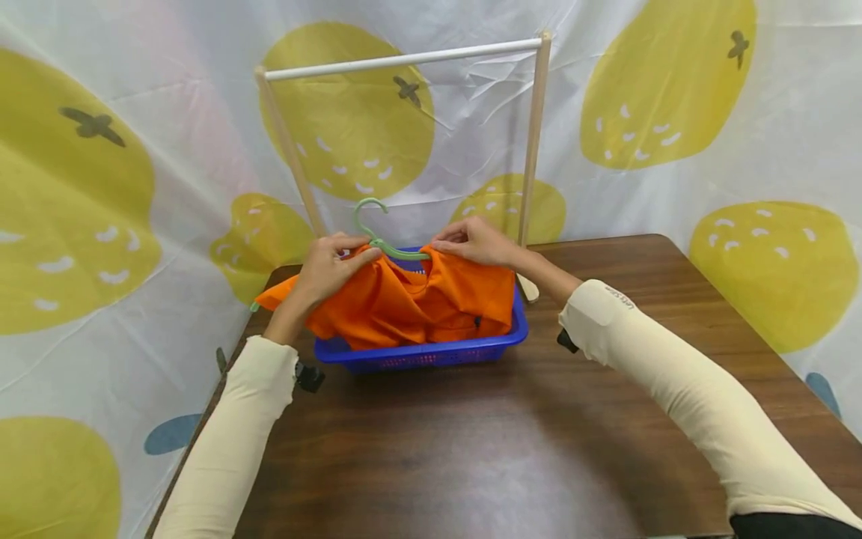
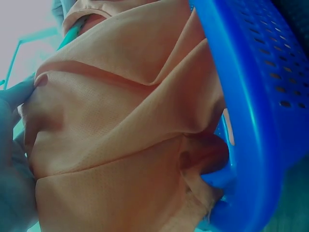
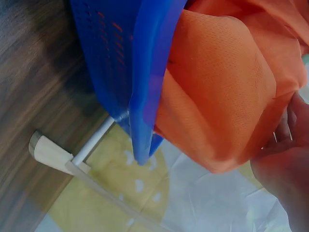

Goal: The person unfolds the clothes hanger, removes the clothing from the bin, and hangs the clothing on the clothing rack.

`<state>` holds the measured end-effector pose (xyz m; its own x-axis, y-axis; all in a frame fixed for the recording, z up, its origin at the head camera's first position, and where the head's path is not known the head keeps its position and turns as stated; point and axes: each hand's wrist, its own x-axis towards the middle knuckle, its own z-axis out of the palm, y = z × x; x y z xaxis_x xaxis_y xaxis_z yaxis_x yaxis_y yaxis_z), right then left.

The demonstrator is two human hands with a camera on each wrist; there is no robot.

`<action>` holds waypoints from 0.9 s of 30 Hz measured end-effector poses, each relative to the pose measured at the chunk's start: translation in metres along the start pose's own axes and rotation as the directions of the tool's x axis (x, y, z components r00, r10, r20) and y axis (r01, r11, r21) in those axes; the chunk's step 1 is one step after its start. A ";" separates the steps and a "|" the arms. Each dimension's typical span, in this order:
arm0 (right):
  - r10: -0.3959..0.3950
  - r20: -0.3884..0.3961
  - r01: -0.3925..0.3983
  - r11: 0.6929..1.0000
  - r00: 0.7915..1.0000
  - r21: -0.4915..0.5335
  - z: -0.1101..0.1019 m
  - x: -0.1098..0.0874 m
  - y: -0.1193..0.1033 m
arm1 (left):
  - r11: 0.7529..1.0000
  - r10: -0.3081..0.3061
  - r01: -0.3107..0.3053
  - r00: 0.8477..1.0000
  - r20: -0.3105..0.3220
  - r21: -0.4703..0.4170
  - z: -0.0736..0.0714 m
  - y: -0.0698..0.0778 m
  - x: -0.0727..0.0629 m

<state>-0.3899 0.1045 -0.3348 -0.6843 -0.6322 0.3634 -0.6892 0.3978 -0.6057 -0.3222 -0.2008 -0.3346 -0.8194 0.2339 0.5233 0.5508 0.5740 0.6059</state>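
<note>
An orange shirt lies bunched over the blue basket, its neckline towards the back. Inside that neckline sits a green hanger, its hook standing up above the cloth. My left hand pinches the shirt at the left shoulder, thumb and fingers close beside the hanger's hook. On the other side, my right hand pinches the cloth at the right of the neckline. The left wrist view shows the cloth draped down to the basket rim. In the right wrist view the sleeve side hangs over the rim.
Behind the basket stands a rack with wooden posts and a white rail. Its wooden foot rests on the brown table. A white curtain with yellow fruit prints hangs along the back and sides.
</note>
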 end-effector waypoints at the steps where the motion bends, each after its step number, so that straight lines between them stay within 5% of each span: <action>1: 0.001 -0.004 -0.001 1.000 1.000 0.003 -0.001 0.000 0.000 | 1.000 -0.010 0.009 1.000 -0.006 -0.008 0.000 -0.001 0.000; 6: 0.021 -0.019 -0.021 1.000 1.000 0.018 -0.014 -0.007 0.005 | 0.998 -0.044 0.043 0.998 -0.039 -0.037 -0.006 -0.004 -0.002; 11: -0.027 -0.061 0.021 0.994 0.998 -0.110 -0.022 -0.017 0.019 | 0.999 -0.032 0.028 0.997 -0.076 -0.046 -0.010 -0.005 -0.003; 18: -0.092 -0.081 0.077 0.981 0.992 -0.179 -0.013 -0.018 0.018 | 0.999 -0.015 0.012 0.997 -0.073 -0.038 -0.004 -0.008 -0.004; 27: -0.040 -0.120 0.019 0.985 0.992 -0.174 -0.003 -0.012 0.007 | 0.998 -0.045 0.040 0.994 -0.103 -0.051 0.000 -0.012 -0.005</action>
<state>-0.3880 0.1170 -0.3411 -0.6796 -0.5632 0.4701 -0.7329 0.4951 -0.4666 -0.3244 -0.2085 -0.3443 -0.8226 0.1259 0.5545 0.5251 0.5423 0.6559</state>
